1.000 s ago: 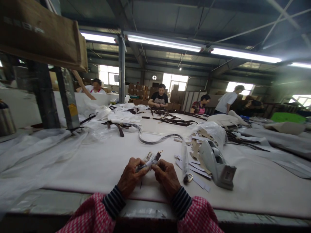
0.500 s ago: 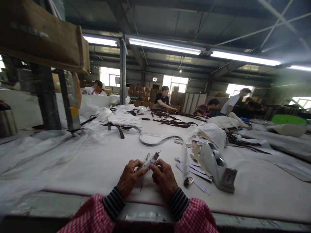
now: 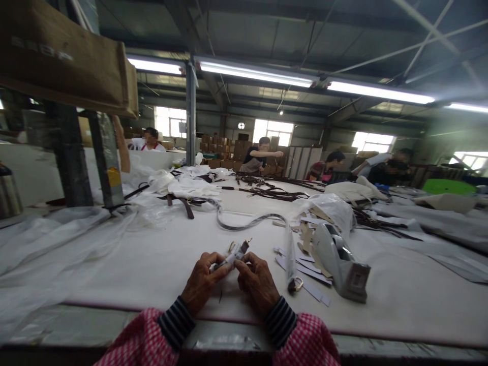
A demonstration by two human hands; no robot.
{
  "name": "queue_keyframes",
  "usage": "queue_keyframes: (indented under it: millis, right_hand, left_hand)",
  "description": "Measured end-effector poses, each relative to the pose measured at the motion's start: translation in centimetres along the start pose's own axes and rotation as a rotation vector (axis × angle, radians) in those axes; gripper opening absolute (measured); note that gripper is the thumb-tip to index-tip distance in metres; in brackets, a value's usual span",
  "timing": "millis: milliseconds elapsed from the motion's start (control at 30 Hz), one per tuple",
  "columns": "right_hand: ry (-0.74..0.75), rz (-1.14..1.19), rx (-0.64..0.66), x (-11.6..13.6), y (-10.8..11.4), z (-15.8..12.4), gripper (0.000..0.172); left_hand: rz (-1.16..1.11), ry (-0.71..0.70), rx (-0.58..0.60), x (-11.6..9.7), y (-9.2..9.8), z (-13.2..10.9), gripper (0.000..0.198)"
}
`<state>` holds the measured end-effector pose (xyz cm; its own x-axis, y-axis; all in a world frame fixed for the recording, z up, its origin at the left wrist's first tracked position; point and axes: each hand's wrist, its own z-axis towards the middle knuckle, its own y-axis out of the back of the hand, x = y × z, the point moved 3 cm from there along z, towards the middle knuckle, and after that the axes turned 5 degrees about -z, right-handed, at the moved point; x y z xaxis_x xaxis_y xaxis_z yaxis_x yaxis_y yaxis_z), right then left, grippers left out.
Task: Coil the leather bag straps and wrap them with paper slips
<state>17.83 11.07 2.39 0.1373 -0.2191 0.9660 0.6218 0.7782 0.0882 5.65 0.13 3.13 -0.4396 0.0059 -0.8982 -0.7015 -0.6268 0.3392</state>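
1. The broad white cloth-covered desk [image 3: 160,264] carries everything, and the bare stretch by its near edge gives both hands room to work low, close to the body.
2. A loose heap of clear plastic sheeting [image 3: 49,239] lies slack over the desk's left side, apart from the hands.
3. The grey tape dispenser [image 3: 341,262] sits just right of the hands, its cutter end turned towards the near edge, so it is within easy reach; flat pale card pieces [image 3: 305,269] lie around its base.
4. A crumpled clear plastic bag [image 3: 335,206] behind the dispenser holds tan card cut-outs that spill from its mouth.
5. A long strap in a clear sleeve [image 3: 247,221] curves over the desk and runs down to a metal ring [image 3: 297,283] beside the right hand.
6. The left hand [image 3: 200,284] and right hand [image 3: 259,284] meet above the desk's near edge, fingers closed from both sides on a small white-wrapped strap end with a brass clasp [image 3: 234,253], which points up and away so that the clasp stays clear of the grip.
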Motion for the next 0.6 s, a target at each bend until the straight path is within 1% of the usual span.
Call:
queue_keyframes:
  millis: [300,600]
  right_hand:
    - [0.006,-0.021,-0.002,-0.38,-0.01,0.1,0.035]
    - [0.013,-0.054,0.004,0.17,0.1,-0.14,0.034]
  left_hand:
    - [0.002,0.021,0.004,-0.05,0.03,-0.07,0.036]
    - [-0.007,0.034,0.02,-0.13,0.0,-0.16,0.038]
